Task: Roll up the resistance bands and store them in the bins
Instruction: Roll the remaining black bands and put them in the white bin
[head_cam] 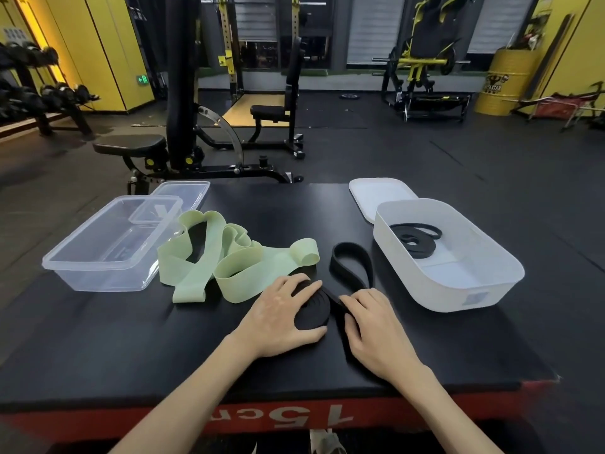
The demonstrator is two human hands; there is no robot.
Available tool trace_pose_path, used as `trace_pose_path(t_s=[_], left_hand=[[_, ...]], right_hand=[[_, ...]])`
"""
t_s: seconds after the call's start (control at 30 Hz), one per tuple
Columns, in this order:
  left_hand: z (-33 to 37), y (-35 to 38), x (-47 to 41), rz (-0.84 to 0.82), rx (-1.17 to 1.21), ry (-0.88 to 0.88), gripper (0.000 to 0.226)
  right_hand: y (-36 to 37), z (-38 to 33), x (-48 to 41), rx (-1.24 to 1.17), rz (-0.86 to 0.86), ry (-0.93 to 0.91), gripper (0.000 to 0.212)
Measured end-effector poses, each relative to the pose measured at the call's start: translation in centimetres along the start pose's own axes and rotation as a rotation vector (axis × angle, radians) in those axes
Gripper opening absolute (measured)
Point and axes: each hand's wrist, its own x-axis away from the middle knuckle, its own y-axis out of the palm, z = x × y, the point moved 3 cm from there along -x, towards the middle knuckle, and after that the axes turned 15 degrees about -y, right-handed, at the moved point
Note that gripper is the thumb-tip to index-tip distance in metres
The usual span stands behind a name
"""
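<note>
A half-rolled black band (312, 311) lies on the black platform (131, 339) near its front edge, its coil flat under the left hand (283, 317), whose fingers curl over the top of the roll while the thumb presses its near side. The loose tail runs right from the coil and loops away toward the far side; the right hand (376, 326) pinches that tail just beside the roll, fingers closed on the strap. Left of the hands sprawls a green band (229, 257), unrolled and tangled, touching the clear bin (82, 257) at the platform's left edge. The clear lid (186, 191) lies behind that bin. On the right sits a white bin (491, 290) with a rolled black band (417, 240) inside, and a white lid (376, 194) partly tucked behind it. Gym benches and racks stand on the floor beyond.
</note>
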Motion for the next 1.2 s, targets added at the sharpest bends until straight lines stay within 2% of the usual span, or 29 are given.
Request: trace_pose_path(t_s=[0.2, 0.3, 0.4, 0.53, 0.6, 0.7, 0.83, 0.9, 1.0, 1.07, 1.13, 1.2], left_hand=[[2.2, 0.4, 0.7, 0.062, -0.116, -0.377, 0.100], [3.0, 0.4, 0.7, 0.041, -0.141, -0.456, 0.104], [2.4, 0.2, 0.6, -0.032, -0.114, -0.388, 0.100], [0.3, -1.3, -0.7, -0.188, -0.131, -0.096, 0.118], [-0.3, -1.4, -1.4, -0.243, -0.065, 0.014, 0.115], [-0.1, -0.8, -1.1, -0.140, 0.099, 0.048, 0.095], [0.1, -0.4, -0.5, 0.000, 0.103, 0.018, 0.085], [0.7, -0.3, -0.4, 0.042, 0.085, -0.051, 0.088], [1.7, 0.2, -0.1, 0.068, -0.016, -0.275, 0.096], [2.2, 0.7, 0.1, 0.070, -0.075, -0.399, 0.093], [2.6, 0.7, 0.2, 0.074, -0.096, -0.465, 0.086], [2.9, 0.5, 0.1, 0.075, -0.121, -0.488, 0.088]], right_hand=[[0.2, 0.0, 0.0, -0.039, -0.024, -0.105, 0.042], [0.2, 0.0, 0.0, -0.045, -0.033, -0.134, 0.043], [0.2, 0.1, -0.1, -0.045, -0.025, -0.128, 0.043], [0.2, 0.2, -0.1, -0.062, -0.009, -0.126, 0.045], [0.1, 0.2, -0.1, -0.069, 0.004, -0.127, 0.045], [0.1, 0.6, 0.1, -0.055, 0.016, -0.061, 0.048], [0.5, 0.8, 0.1, -0.040, -0.018, 0.061, 0.046], [0.5, 0.7, 0.1, 0.013, -0.011, 0.091, 0.044], [0.1, 0.5, -0.1, 0.072, 0.012, 0.091, 0.036], [0.1, 0.4, -0.2, 0.097, 0.008, 0.064, 0.037], [0.2, 0.4, -0.2, 0.110, 0.008, 0.032, 0.039], [0.3, 0.6, -0.2, 0.091, 0.005, 0.023, 0.043]])
